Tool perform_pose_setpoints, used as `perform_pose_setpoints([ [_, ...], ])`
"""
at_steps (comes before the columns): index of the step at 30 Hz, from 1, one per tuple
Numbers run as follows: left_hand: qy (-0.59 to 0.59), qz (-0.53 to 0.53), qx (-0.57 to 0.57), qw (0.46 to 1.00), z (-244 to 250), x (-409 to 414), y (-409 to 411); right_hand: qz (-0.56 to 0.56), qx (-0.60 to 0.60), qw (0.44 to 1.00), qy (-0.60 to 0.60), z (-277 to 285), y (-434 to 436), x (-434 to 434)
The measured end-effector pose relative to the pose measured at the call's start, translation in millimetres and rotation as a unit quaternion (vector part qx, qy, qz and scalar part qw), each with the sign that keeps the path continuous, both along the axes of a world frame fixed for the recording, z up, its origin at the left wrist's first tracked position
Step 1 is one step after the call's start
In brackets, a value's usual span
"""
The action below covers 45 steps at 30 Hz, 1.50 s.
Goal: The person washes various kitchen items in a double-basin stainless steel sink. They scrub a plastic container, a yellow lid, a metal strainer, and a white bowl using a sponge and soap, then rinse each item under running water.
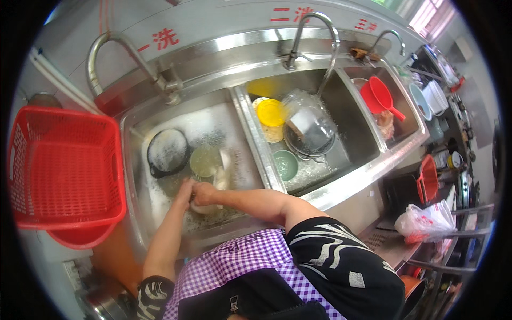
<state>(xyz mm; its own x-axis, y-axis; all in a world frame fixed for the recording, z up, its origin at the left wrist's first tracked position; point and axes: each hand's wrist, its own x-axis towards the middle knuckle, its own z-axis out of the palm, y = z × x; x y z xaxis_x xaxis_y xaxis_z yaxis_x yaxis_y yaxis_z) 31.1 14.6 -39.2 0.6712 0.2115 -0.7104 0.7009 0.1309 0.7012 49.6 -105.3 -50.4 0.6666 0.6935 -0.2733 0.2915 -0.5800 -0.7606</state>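
Observation:
Both my hands meet over the left steel sink basin (248, 132), which holds foamy water. My left hand (185, 193) touches my right hand (204, 193), whose fingers are curled. Whatever lies between them is too hidden to name. Just beyond them a green bowl (205, 161) sits in the water, with pale dishes (222, 178) at its right. A round dark pan (169, 151), covered with suds, lies farther left. A pale rounded dish (205, 209) shows partly under my right hand.
A red plastic basket (66, 168) stands left of the sink. Water runs from a faucet (336, 38) into the middle basin, onto a pot (310, 140) and clear plastic containers (312, 116). A red dipper (375, 95) rests in the right basin.

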Motion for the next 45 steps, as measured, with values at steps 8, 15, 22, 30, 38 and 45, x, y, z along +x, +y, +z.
perform_pose_setpoints([
  [8,0.073,-0.061,-0.086,0.992,-9.0,-2.0,37.7,0.235,-0.01,0.909,-0.345,-7.9,-45.9,5.2],
  [15,-0.007,-0.062,-0.025,0.998,12.6,-0.6,7.4,0.087,0.146,0.925,-0.339,-52.9,-14.4,-5.7],
  [22,-0.208,-0.345,0.273,0.874,20.9,-10.4,32.7,0.107,0.026,0.968,-0.227,-49.5,-40.0,37.7],
  [30,-0.121,-0.026,-0.111,0.986,24.0,-16.4,0.2,-0.184,0.193,0.959,-0.098,40.2,-2.9,-7.5],
  [38,-0.365,-0.116,0.009,0.924,125.2,-45.2,-94.5,-0.134,0.304,0.911,0.243,18.6,-43.0,71.8],
  [45,-0.251,-0.063,0.249,0.933,80.8,-38.0,-108.5,-0.227,0.254,0.871,0.355,39.1,-49.1,37.3],
])
